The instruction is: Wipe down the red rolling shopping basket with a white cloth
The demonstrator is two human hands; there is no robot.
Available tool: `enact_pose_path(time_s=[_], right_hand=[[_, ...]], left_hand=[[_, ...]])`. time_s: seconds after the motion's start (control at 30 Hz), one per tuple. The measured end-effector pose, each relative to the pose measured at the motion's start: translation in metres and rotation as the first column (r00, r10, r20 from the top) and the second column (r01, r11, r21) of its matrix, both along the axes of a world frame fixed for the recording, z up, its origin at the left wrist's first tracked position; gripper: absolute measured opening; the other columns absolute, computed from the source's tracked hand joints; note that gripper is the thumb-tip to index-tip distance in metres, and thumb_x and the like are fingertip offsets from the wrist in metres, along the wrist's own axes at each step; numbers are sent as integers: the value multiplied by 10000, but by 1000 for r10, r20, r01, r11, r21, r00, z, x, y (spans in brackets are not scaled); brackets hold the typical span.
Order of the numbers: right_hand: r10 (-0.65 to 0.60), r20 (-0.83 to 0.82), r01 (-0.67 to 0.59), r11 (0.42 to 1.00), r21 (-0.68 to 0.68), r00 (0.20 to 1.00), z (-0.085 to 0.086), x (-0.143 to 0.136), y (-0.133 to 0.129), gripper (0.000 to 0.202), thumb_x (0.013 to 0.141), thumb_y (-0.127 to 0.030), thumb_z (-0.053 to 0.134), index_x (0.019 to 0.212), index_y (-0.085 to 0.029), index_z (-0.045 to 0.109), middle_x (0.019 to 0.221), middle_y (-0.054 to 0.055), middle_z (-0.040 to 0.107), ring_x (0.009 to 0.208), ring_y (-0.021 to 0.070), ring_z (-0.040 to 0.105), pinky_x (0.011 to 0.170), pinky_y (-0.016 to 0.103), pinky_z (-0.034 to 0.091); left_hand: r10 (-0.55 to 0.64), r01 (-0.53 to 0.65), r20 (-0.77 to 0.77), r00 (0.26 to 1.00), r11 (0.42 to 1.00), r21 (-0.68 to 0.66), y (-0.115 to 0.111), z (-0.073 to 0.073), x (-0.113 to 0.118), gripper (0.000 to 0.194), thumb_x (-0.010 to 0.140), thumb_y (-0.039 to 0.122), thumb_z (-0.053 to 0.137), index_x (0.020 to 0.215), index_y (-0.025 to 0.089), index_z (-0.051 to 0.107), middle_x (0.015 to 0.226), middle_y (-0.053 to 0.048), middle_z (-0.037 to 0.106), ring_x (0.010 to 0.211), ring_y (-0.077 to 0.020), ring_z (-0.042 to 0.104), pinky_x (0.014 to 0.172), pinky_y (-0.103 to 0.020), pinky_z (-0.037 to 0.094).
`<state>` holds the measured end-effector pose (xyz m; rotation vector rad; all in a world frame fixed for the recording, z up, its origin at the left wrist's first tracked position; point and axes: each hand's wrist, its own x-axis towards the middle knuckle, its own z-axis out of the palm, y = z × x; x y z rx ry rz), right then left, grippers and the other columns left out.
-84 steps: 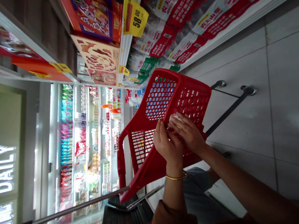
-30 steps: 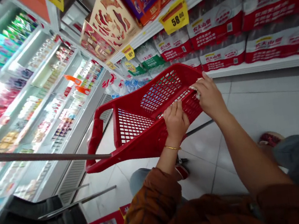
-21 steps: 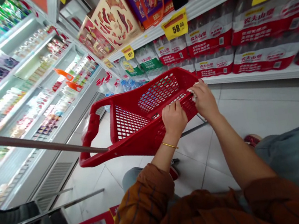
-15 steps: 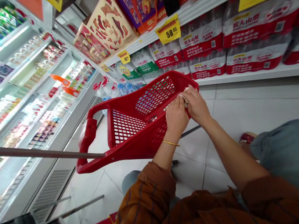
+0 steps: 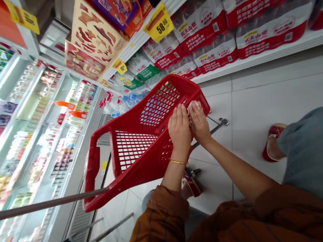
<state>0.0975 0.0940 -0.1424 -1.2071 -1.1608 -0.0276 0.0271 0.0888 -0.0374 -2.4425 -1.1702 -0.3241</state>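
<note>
Red moulded plastic, front & centre in head view: shopping cart (image 5: pixel 144 171), open-topped, on pale floor tiles (image 5: pixel 266 100), near lower shelf (image 5: pixel 229 68) w/ bottle packs (image 5: pixel 272 33). L hand (image 5: pixel 180 128) laid over near rim, fingers straight & pressed tog., not spread; can't tell re thumb or any grip underneath. R hand (image 5: pixel 200 125) just beside it, also at near rim, fingers tog. & bent over crumpled pale wad (image 5: pixel 191 119). Mostly hidden btwn hands, so can't tell if cloth or tissue.

For working at this rim, prob. best to keep wad flat under R fingers, press lightly & evenly, steady same edge w/ L hand. Worth minding castor (image 5: pixel 224 121): likely to roll if pushed hard sideways. Also worth keeping loose wad edges clear of mesh holes, as apt to snag.

Materials: stiff, smooth plastic w/ rounded rim; honeycomb-like mesh on far wall, squarer grid at handle end, thick looped handle (image 5: pixel 92 166). Thin metal rod (image 5: pixel 47 204) meeting rim there. Smooth round gold-coloured bangle (image 5: pixel 179 161) at L wrist; soft brown sleeve (image 5: pixel 160 221), dark-striped. Behind: clear wrap on bottles, flat-sided printed boxes (image 5: pixel 95 34), yellow price tag (image 5: pixel 160 24).
</note>
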Motion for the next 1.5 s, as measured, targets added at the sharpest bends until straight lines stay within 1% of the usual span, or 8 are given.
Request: enact_pose_path(time_s=[0.17,0.3,0.63,0.73,0.87,1.07,1.23,1.5], right_hand=[[26,-69,-30,998,-61,997,-20,-8,-2,501,981,-228,345,1477,-268,291,1515,95,379,1474,223,153,1171,571,273],[63,-65,-69,994,-89,996,-25,-12,-1,491,982,-203,332,1465,-286,314,1481,80,432,1455,190,231,1184,549,263],[159,-173,-187,969,-159,972,-53,-27,-12,483,965,-127,311,1434,-212,388,1474,133,438,1450,202,243,1172,530,274],[123,-210,-157,976,-154,970,-48,-28,-14,471,971,-142,306,1428,-206,403,1448,137,467,1422,201,320,1169,506,301],[100,-257,-120,991,-62,961,-23,-25,-14,475,981,-169,313,1447,-233,377,1413,118,501,1381,197,396,1151,463,360],[140,-209,-123,988,92,968,10,-17,0,526,993,-231,374,1492,-338,247,1513,23,384,1483,215,128,1205,501,251],[125,-103,-126,992,4,987,-2,-21,8,594,1014,-224,301,1513,-368,14,1565,-8,289,1487,184,62,1208,511,256],[105,-141,-120,987,-102,984,-31,-27,3,594,1007,-175,305,1523,-325,54,1569,29,285,1476,198,146,1219,512,212]], left_hand=[[45,-45,15,999,998,42,5,-3,0,471,959,139,349,1426,168,408,1430,-125,500,1316,-214,476,1099,-386,381],[48,-50,27,998,997,53,9,-3,-3,455,963,163,358,1411,169,434,1412,-113,522,1296,-222,497,1088,-374,390],[79,-79,15,997,996,50,13,-2,-2,478,944,176,411,1420,141,417,1420,-130,509,1304,-256,480,1098,-410,382],[82,-83,31,996,995,54,13,-4,-3,478,946,181,409,1422,142,415,1423,-127,507,1310,-256,473,1105,-412,373],[89,-90,23,996,993,80,13,-5,-2,464,963,218,400,1420,139,417,1418,-125,513,1302,-245,478,1096,-396,378],[130,-131,22,991,986,106,9,-3,2,432,996,254,334,1392,139,463,1387,-115,548,1284,-216,497,1091,-358,371],[146,-148,27,989,984,99,5,-2,4,431,985,263,363,1372,123,488,1374,-135,556,1272,-236,507,1084,-382,375],[164,-165,24,986,977,132,2,-3,8,438,964,240,395,1375,116,476,1376,-143,552,1260,-236,514,1091,-389,367]])
